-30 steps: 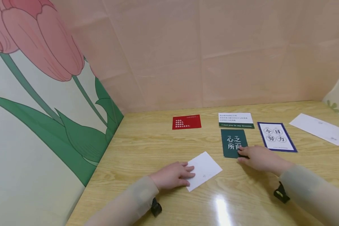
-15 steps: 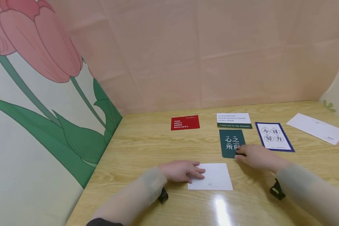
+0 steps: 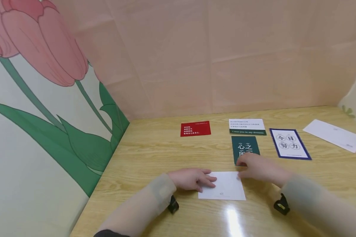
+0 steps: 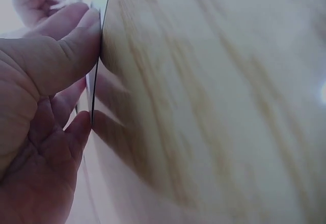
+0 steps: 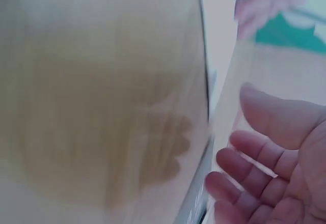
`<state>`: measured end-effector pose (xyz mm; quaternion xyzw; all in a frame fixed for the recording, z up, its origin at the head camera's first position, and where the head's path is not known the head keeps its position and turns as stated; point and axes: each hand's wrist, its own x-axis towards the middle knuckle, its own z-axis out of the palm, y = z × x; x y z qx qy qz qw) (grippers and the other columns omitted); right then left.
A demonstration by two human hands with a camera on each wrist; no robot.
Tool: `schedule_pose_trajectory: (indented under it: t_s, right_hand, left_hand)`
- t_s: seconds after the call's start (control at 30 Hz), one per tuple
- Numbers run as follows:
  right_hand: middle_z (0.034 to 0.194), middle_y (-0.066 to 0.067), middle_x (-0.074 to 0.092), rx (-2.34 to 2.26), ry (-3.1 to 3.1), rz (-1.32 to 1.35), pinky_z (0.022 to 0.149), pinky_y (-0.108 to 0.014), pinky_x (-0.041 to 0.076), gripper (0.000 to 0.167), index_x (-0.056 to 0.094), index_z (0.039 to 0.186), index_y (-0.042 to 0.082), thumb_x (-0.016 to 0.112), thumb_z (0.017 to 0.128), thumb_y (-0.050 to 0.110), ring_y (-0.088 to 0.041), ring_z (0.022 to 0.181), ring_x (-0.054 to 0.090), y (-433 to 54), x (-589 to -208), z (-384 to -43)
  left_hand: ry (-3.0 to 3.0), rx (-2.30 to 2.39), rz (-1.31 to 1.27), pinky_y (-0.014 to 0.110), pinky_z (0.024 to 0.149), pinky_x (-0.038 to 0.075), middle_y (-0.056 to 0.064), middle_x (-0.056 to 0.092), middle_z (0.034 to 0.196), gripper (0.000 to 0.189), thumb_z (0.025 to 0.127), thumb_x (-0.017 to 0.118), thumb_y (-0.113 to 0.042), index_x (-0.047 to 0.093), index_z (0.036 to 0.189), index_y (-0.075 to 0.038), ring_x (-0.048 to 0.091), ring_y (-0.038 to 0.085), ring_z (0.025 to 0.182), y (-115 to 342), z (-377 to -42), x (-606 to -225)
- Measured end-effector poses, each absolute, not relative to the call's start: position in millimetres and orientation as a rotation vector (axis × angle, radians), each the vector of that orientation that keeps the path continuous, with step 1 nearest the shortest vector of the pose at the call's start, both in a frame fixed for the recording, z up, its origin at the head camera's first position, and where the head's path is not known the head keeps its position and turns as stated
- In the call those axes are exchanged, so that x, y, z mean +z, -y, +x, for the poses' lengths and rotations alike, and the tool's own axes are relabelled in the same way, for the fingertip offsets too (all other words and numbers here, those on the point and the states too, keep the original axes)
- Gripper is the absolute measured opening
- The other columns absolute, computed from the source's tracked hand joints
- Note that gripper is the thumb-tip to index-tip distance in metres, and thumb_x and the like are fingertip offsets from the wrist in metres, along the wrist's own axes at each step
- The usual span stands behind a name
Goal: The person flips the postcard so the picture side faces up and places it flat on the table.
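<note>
A plain white card (image 3: 229,187) lies squared up on the wooden table, a tiny mark near its front edge. My left hand (image 3: 190,179) rests on its left part with the fingers spread; in the left wrist view that hand's fingertips (image 4: 91,23) press along the card's thin edge. My right hand (image 3: 259,167) hovers by the card's far right corner with nothing in its fingers. In the right wrist view its fingers (image 5: 244,165) are loosely bent and apart from the card. That hand covers the lower right of a dark green card (image 3: 243,142) with white characters.
Behind lie a red card (image 3: 195,128) and a white-and-green card (image 3: 247,124), the latter just beyond the dark green one. To the right are a blue-bordered card (image 3: 290,144) and a long white card (image 3: 335,135). A pink backdrop (image 3: 172,65) borders the table's far edge.
My left hand has shifted right and turned the white card from a slant to square. My right hand has left the dark green card's lower right and moved left and nearer, toward the white card.
</note>
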<state>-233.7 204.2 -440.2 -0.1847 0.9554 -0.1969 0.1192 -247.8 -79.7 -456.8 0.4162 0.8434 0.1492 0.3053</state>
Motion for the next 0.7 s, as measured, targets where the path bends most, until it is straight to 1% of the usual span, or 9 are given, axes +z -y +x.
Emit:
schedule_pose_trajectory:
  t_s: [0.03, 0.1, 0.33, 0.43, 0.53, 0.6, 0.7]
  right_hand:
    - [0.105, -0.001, 0.063, -0.588, -2.771, -0.529, 0.090, -0.049, 0.047, 0.039, 0.068, 0.108, 0.014, 0.081, 0.076, 0.035, -0.021, 0.094, 0.057, -199, -440, -230]
    - [0.103, 0.000, 0.061, -0.604, -2.739, -0.511, 0.089, -0.048, 0.048, 0.044, 0.067, 0.108, 0.015, 0.083, 0.073, 0.035, -0.019, 0.091, 0.054, -191, -440, -224]
    - [0.104, -0.003, 0.059, -0.586, -2.746, -0.458, 0.087, -0.049, 0.049, 0.051, 0.065, 0.110, 0.012, 0.086, 0.068, 0.033, -0.021, 0.089, 0.053, -184, -440, -219]
    - [0.100, -0.002, 0.058, -0.594, -2.732, -0.452, 0.083, -0.046, 0.049, 0.050, 0.064, 0.109, 0.013, 0.086, 0.069, 0.032, -0.020, 0.087, 0.052, -183, -440, -220]
    - [0.095, -0.001, 0.057, -0.603, -2.719, -0.447, 0.080, -0.043, 0.049, 0.048, 0.063, 0.109, 0.013, 0.086, 0.070, 0.030, -0.020, 0.085, 0.051, -182, -441, -220]
    - [0.092, -0.001, 0.056, -0.606, -2.717, -0.441, 0.078, -0.040, 0.048, 0.046, 0.063, 0.108, 0.013, 0.086, 0.070, 0.029, -0.020, 0.084, 0.051, -181, -441, -219]
    - [0.092, -0.001, 0.056, -0.612, -2.717, -0.439, 0.077, -0.039, 0.047, 0.045, 0.063, 0.107, 0.013, 0.086, 0.071, 0.027, -0.020, 0.084, 0.050, -180, -440, -218]
  left_hand:
    - [-2.232, 0.400, 1.097, 0.025, 0.112, 0.024, -0.035, 0.038, 0.138, 0.047, 0.091, 0.066, -0.018, 0.057, 0.131, -0.041, 0.018, -0.005, 0.139, 80, -248, -457]
    - [-2.229, 0.408, 1.091, 0.025, 0.112, 0.024, -0.034, 0.039, 0.138, 0.047, 0.090, 0.067, -0.017, 0.058, 0.130, -0.040, 0.019, -0.005, 0.139, 80, -248, -456]
    - [-2.240, 0.381, 1.129, 0.026, 0.112, 0.024, -0.031, 0.041, 0.139, 0.046, 0.090, 0.068, -0.018, 0.059, 0.130, -0.038, 0.022, -0.004, 0.138, 79, -247, -454]
    - [-2.278, 0.351, 1.168, 0.026, 0.111, 0.027, -0.025, 0.043, 0.140, 0.044, 0.089, 0.069, -0.019, 0.061, 0.128, -0.037, 0.029, -0.002, 0.135, 78, -246, -453]
    - [-2.341, 0.322, 1.183, 0.028, 0.109, 0.030, -0.021, 0.046, 0.137, 0.042, 0.086, 0.073, -0.022, 0.064, 0.124, -0.039, 0.036, 0.002, 0.129, 77, -245, -452]
    - [-2.388, 0.302, 1.173, 0.029, 0.107, 0.032, -0.018, 0.046, 0.135, 0.041, 0.084, 0.075, -0.024, 0.065, 0.121, -0.040, 0.038, 0.004, 0.126, 77, -244, -453]
    - [-2.449, 0.301, 1.131, 0.031, 0.106, 0.033, -0.015, 0.048, 0.132, 0.042, 0.082, 0.077, -0.026, 0.064, 0.120, -0.038, 0.039, 0.006, 0.123, 77, -243, -453]
